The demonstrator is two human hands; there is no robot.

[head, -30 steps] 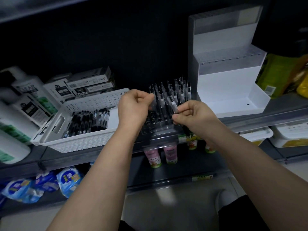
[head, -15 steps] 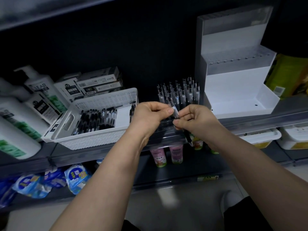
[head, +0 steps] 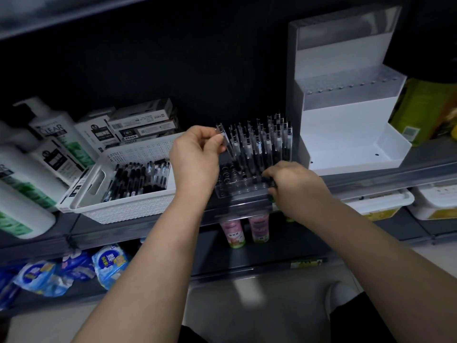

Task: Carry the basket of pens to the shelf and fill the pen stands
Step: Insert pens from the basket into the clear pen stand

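A white perforated basket point(head: 128, 206) sits on the dark shelf at the left, with several black pens point(head: 138, 179) lying in it. To its right stands a clear pen stand point(head: 243, 188) with several pens upright in its back rows and bare holes in front. My left hand point(head: 195, 159) pinches a clear-barrelled pen point(head: 226, 142) tilted over the stand's left side. My right hand point(head: 294, 184) is closed at the stand's front right corner, with a few pens seemingly in its fist, mostly hidden.
A white tiered display stand point(head: 346, 134) stands to the right. Shampoo bottles point(head: 52, 134) and pen boxes point(head: 141, 125) crowd the left behind the basket. Pink cups point(head: 233, 231) and blue packets point(head: 108, 263) sit on the shelf below. White tubs point(head: 376, 204) lie lower right.
My hands have come apart: the left one rose with a pen to the stand's left side, the right one dropped to the stand's front right corner.
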